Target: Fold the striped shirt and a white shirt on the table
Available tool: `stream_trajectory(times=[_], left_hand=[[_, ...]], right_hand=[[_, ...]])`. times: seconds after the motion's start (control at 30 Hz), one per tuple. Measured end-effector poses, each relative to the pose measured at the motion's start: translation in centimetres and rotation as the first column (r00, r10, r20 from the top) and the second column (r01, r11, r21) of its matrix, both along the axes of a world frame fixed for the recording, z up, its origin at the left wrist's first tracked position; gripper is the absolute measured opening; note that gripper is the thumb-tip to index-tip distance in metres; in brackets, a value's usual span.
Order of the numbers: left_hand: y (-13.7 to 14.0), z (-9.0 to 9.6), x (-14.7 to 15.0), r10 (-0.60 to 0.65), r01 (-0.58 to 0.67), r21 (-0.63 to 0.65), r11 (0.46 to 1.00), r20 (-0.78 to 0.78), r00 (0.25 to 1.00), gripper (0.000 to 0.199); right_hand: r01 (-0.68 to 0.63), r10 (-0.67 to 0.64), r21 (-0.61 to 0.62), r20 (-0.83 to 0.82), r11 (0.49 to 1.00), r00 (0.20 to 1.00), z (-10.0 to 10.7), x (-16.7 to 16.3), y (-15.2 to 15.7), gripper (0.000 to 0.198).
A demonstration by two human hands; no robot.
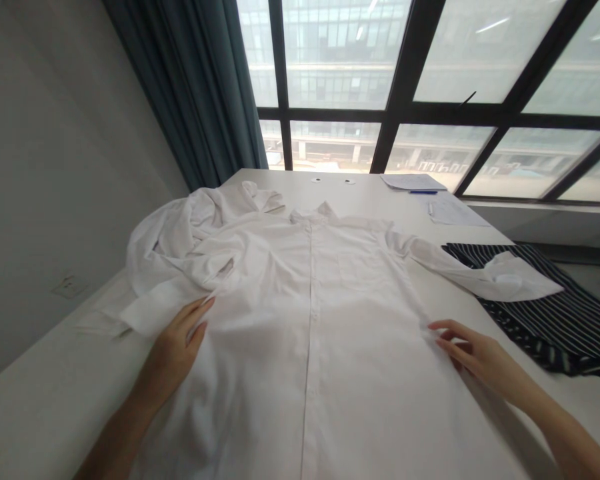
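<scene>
A white button-up shirt (350,320) lies front up and spread out, with its collar toward the window and its buttoned placket running down the middle. At the left side edge of the shirt, my left hand (175,347) has its fingers and thumb closed around a bit of the cloth. Opposite it, my right hand (480,360) pinches the right side edge between thumb and fingers. The shirt's right-hand sleeve stretches out sideways over a black striped cloth. Its left-hand sleeve cannot be told apart from a crumpled heap of white fabric (180,233).
The white table (45,387) bears everything. Papers (413,182) and a blue pen (423,192) lie at its far right. The black-and-white striped cloth (555,313) hangs over the right edge. A dark curtain (195,87) and large windows stand behind, with a wall at left.
</scene>
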State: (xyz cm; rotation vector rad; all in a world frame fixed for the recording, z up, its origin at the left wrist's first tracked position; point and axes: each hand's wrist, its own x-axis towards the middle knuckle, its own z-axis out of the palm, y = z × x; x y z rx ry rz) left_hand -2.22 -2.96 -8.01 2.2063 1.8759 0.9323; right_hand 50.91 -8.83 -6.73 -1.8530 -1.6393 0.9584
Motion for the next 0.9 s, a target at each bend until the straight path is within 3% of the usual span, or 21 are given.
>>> stream_trajectory(times=[0.53,0.9], left_hand=[[0.04,-0.19,0.02,0.013,-0.013,-0.003,1.000,0.032,0.999,0.042],[0.10,-0.22,-0.19,0.029,-0.029,0.001,1.000,0.035,0.999,0.044]], right_hand=[[0.056,-0.057,0.058,0.029,0.997,0.998,-1.09,-0.28,0.02,0.053],[-0.029,0.012,0.096,0.177,0.995,0.984,-0.41,0.12,0.13,0.049]])
